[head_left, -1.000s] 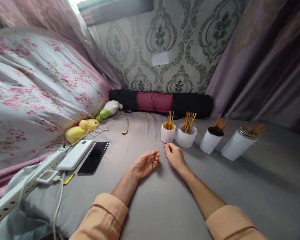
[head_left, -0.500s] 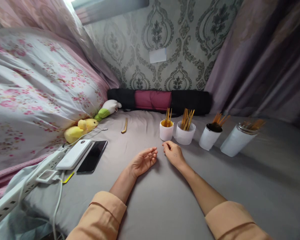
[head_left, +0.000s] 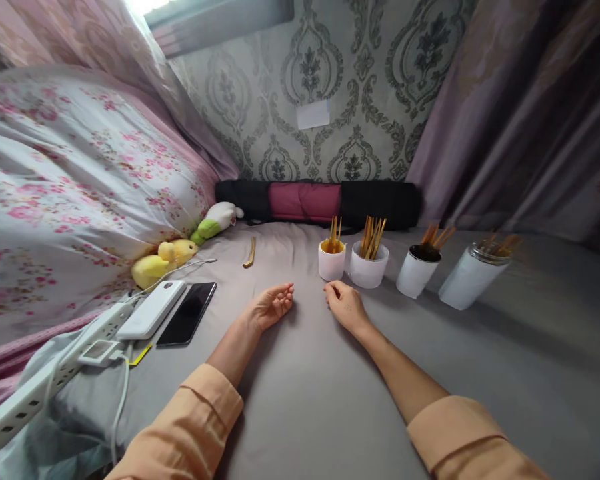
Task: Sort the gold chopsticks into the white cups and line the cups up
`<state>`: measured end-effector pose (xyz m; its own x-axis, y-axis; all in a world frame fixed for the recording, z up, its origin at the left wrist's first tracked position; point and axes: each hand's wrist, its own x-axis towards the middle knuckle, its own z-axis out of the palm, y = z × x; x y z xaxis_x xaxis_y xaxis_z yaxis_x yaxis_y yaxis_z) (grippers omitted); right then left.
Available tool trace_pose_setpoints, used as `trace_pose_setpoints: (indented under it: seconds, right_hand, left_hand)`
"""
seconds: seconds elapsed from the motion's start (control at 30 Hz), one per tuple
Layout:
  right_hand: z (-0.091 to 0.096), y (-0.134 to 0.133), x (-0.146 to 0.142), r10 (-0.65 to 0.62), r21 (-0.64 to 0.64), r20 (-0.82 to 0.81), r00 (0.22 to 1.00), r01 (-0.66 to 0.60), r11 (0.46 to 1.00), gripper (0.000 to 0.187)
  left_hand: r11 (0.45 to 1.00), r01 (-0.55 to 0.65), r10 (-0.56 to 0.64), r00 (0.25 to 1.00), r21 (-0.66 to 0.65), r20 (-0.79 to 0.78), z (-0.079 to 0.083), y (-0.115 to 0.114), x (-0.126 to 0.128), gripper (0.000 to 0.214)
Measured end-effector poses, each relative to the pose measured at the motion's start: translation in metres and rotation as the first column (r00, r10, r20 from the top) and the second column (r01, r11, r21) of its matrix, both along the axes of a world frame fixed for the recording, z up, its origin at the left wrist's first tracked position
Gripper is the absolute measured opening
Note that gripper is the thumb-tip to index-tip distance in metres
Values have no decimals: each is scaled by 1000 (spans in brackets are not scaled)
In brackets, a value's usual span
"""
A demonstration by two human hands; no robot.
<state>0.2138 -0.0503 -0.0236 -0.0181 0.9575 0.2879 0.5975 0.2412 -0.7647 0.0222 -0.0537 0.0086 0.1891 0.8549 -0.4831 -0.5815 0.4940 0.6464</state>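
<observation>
My left hand is just above the grey sheet, turned on its side, fingers loosely bent and apart, holding nothing. My right hand rests on the sheet in front of a small white-wrapped cup, its fingers curled together, with nothing visible in them. Thin gold sticks stand in that cup. Beyond my left hand lies a gold bent straw. Rightward stand a wider white-wrapped cup, a dark-mouthed white-wrapped container and a tilted-looking glass-rimmed jar, each holding similar sticks.
On the left are a black phone, a white power bank, a power strip with cables, and plush toys. A black and maroon roll lies along the patterned wall. Curtains hang at the right.
My left hand has moved left and slightly away from me, widening the gap between my hands. My right hand stays by the small cup. The view has shifted slightly.
</observation>
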Motion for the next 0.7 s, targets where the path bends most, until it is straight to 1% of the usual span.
trace_pose_setpoints:
  seconds: [0.27,0.43,0.57,0.7]
  right_hand:
    - [1,-1,0,-7,2,16,1000,7,1000,27]
    - [1,-1,0,-5,-3,23,1000,5,1000,28]
    - [1,-1,-1,-8,8,26,1000,7,1000,28]
    - [1,0,-1,-5,3,28,1000,5,1000,28]
  left_hand:
    - [998,-66,68,980,20,-187,4,20,-24,9]
    - [992,-100,118,938,74,-325,2,32,-38,9]
    - [986,-97,143,903,134,-405,-1,38,-46,12]
    - [983,-86,154,863,161,-481,-4,44,-50,11]
